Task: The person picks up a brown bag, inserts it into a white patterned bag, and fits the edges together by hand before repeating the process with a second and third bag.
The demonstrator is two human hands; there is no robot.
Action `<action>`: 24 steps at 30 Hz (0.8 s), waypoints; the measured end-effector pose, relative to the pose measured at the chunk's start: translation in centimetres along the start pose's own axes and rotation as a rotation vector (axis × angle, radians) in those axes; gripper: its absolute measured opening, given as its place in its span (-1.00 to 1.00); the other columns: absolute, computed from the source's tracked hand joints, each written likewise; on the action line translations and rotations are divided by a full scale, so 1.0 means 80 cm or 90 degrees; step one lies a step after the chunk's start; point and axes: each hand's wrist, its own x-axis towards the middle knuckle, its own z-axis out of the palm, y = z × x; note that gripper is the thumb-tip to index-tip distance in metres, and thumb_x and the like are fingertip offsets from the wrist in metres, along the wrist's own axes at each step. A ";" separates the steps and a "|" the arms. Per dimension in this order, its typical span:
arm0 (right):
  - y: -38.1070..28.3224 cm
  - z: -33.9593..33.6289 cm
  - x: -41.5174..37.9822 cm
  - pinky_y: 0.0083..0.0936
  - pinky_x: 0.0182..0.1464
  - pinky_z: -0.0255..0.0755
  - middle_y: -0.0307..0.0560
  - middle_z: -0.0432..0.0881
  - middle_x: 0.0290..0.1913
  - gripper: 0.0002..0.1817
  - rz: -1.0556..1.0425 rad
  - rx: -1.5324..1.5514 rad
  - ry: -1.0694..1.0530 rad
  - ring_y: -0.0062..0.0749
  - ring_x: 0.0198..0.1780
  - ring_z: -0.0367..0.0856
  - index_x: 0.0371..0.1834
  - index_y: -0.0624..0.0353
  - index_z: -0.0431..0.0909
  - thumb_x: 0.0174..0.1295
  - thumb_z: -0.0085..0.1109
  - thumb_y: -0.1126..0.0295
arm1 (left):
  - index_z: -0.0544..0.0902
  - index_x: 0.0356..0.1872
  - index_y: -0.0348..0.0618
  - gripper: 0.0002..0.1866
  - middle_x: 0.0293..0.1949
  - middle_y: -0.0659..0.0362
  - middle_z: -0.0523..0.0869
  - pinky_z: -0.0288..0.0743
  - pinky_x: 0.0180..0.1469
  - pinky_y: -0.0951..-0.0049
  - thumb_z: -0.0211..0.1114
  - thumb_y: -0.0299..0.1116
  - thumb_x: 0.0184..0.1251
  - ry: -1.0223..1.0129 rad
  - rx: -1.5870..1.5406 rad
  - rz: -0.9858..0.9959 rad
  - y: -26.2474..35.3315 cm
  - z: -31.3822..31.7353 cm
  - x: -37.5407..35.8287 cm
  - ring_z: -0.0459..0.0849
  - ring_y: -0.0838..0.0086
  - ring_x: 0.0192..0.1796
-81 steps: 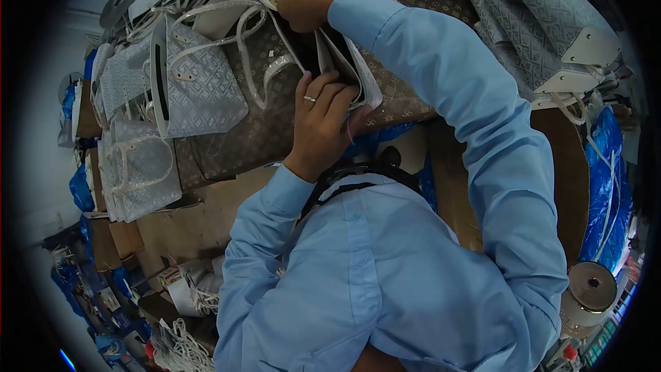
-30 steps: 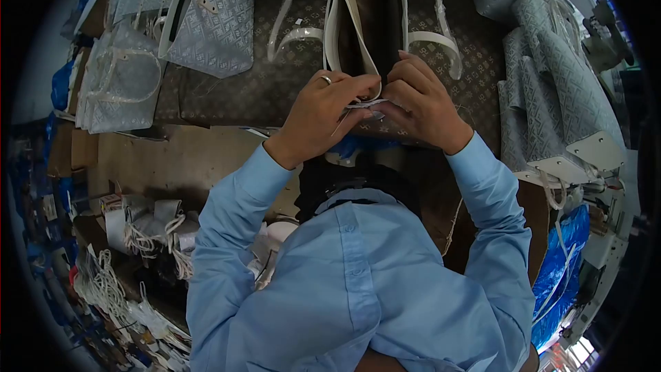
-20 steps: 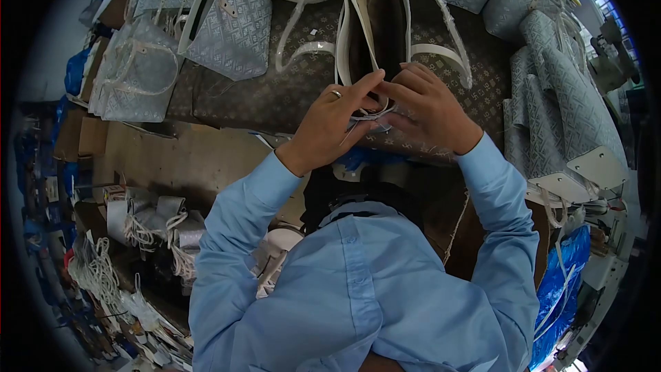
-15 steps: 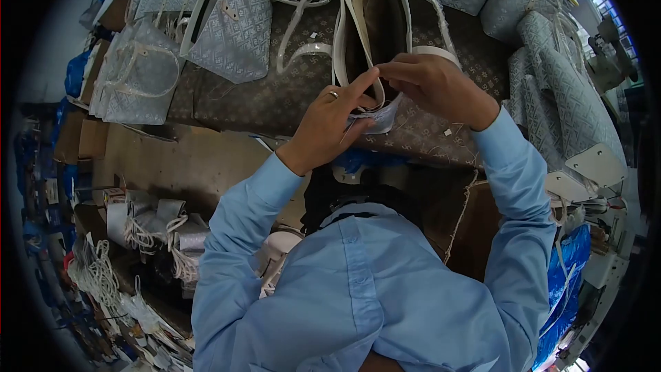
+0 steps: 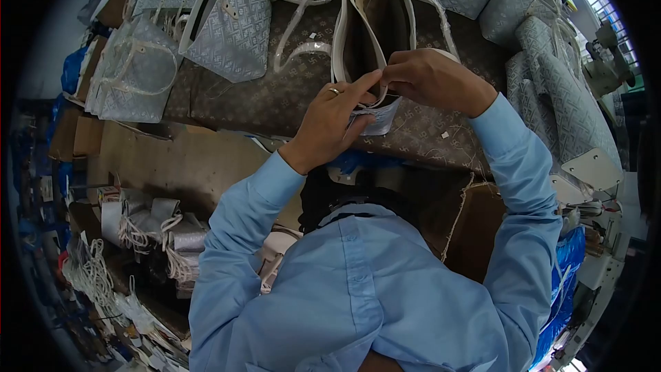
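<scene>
A handbag with cream edges and a tan lining stands open-topped on the brown patterned table covering. At its near end, my left hand, with a ring on one finger, pinches the bag's edge. My right hand is closed at the same corner, its fingertips meeting the left ones by the rim. Anything small between those right fingertips is hidden. Plastic-wrapped handles loop out from the bag's sides. A patch of the bag's silvery end shows below my fingers.
Silver patterned handbags stand to the left, with more stacked bags beyond. Rolled silver material lies at right, near cream panels. Bundled white cords hang at lower left. A cardboard box sits below the table edge.
My right hand has shifted slightly left and its fingers have curled in closer to the bag's rim. My left hand keeps its hold at the corner.
</scene>
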 end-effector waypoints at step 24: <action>0.016 -0.011 -0.003 -0.33 -0.25 0.54 -0.05 0.60 -0.39 -0.95 0.013 0.046 -0.094 -0.16 -0.33 0.64 -0.36 0.24 0.62 0.10 0.26 0.55 | 0.25 0.39 -0.03 -0.20 -0.09 0.09 0.73 0.36 0.14 0.31 0.35 -0.61 0.07 -0.035 -0.083 -0.106 0.015 0.000 0.012 0.63 0.25 -0.01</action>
